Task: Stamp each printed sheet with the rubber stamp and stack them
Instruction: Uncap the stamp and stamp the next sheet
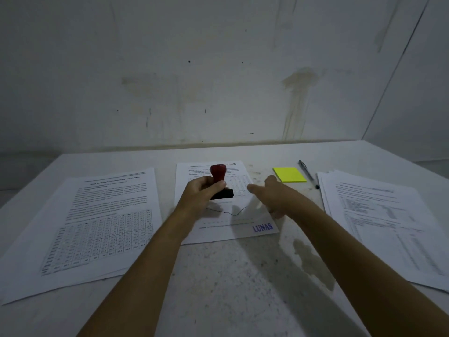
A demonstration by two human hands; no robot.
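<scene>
My left hand (202,193) grips a rubber stamp (219,177) with a red handle and black base, held just above the middle printed sheet (218,229). That sheet carries a blue "LUNAS" stamp mark (262,227) at its lower right corner. My right hand (274,197) hovers over the sheet's right edge with fingers stretched out, holding nothing. A printed sheet with a table (97,227) lies at the left. A pile of printed sheets (388,222) lies at the right.
A yellow sticky-note pad (289,174) and a pen (308,173) lie behind my right hand. The white table (230,288) has a dark stain (313,261) near my right forearm. A stained wall (218,81) stands right behind the table.
</scene>
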